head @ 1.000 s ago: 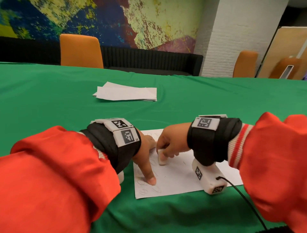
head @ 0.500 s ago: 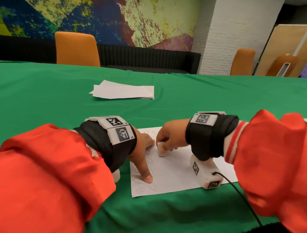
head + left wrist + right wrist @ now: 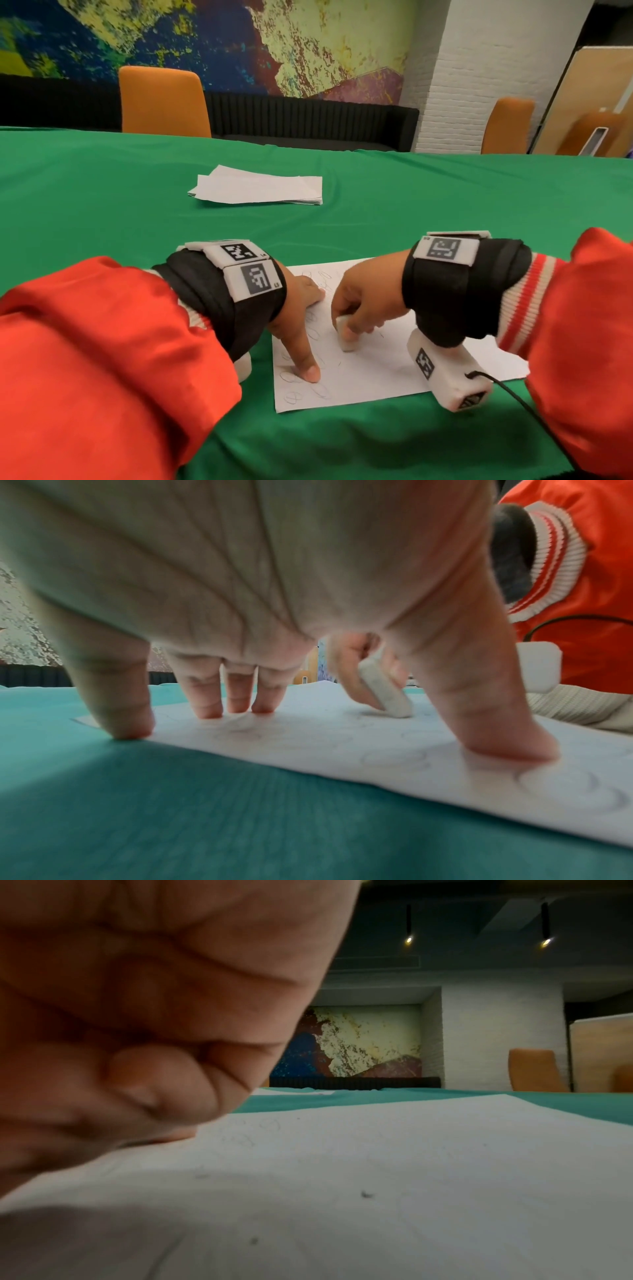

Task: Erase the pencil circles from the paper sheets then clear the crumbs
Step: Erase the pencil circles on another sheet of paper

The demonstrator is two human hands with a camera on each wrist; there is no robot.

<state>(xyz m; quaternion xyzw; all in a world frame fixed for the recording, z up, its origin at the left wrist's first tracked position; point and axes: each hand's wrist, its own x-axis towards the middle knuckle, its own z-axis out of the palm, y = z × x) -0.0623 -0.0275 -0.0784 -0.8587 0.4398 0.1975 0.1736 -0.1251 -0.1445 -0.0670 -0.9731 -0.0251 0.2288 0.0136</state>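
The left hand (image 3: 301,318) pressed spread, straight fingers on the paper sheet (image 3: 376,370), evidently preventing slippage. The right hand (image 3: 368,305) pinched the eraser (image 3: 346,337), tip against the sheet among the pencil circles (image 3: 308,390).

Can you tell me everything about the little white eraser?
The eraser is a small white block with rounded, greyish, worn edges. The right hand pinches its top, tilting it so its lower end presses on the paper sheet among faint pencil circles. The left hand pins the sheet nearby without touching the eraser.
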